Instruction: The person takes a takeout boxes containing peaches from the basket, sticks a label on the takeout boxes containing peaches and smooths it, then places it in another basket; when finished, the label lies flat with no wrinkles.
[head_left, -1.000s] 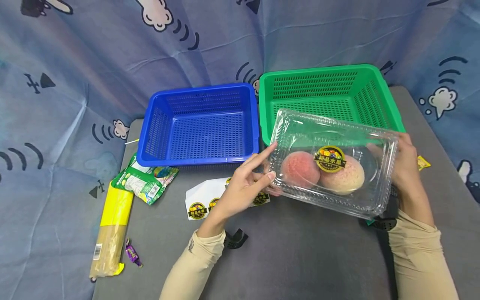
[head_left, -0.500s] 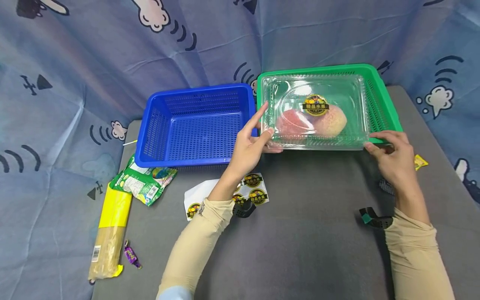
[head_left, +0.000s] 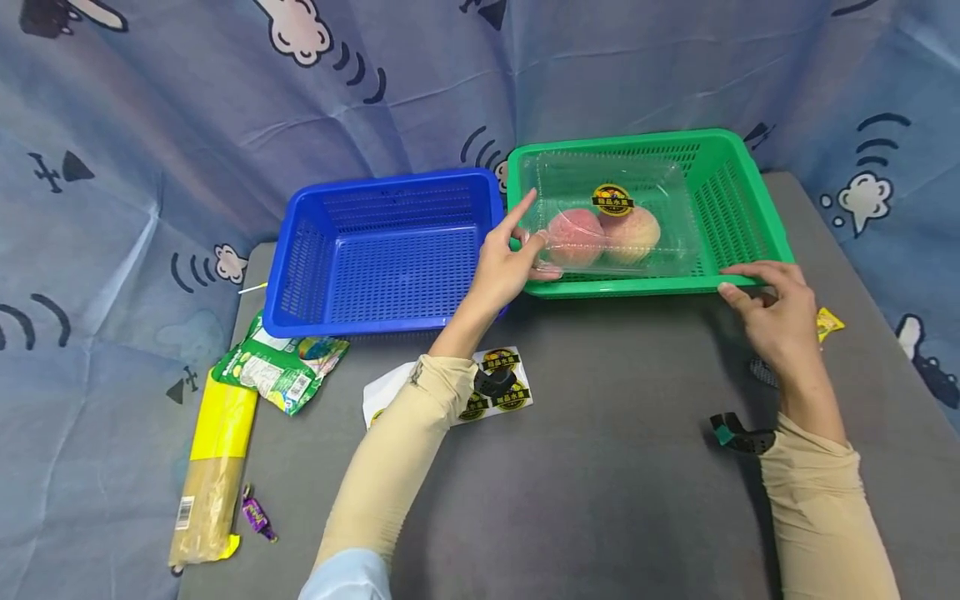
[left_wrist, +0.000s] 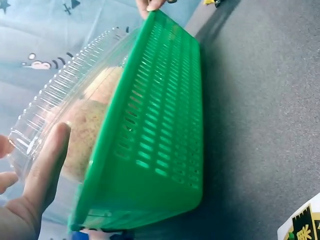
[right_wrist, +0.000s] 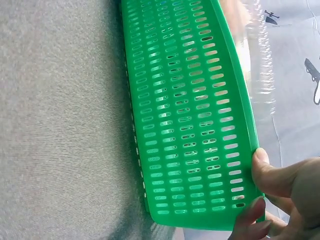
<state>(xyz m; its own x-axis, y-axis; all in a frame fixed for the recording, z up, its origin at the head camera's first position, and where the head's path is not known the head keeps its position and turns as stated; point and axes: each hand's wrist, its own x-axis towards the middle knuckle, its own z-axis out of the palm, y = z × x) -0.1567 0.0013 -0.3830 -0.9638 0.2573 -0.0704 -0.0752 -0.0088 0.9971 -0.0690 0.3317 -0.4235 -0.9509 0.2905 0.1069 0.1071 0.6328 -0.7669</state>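
A clear plastic fruit box (head_left: 675,246) with two peaches (head_left: 632,234) and a round black-and-gold sticker (head_left: 612,200) sits partly inside the green basket (head_left: 738,208). In the left wrist view the box's ridged edge stands above the basket rim. My left hand (head_left: 504,262) holds the box's left end, thumb toward the front and fingers spread along the end. At the basket's front right, my right hand (head_left: 780,317) grips the rim; the right wrist view shows its thumb (right_wrist: 270,175) on that rim, apart from the box.
Left of the green basket stands a blue basket (head_left: 405,267). A sticker sheet (head_left: 510,396) lies below my left forearm. Farther left are a green snack bag (head_left: 281,367), a yellow-and-clear noodle pack (head_left: 217,467) and a purple candy (head_left: 258,515). A yellow wrapper (head_left: 828,323) lies at right.
The fruit box has moved back and left, levelled, and gone down into the green basket. My right hand has let go of the box and taken hold of the basket rim.
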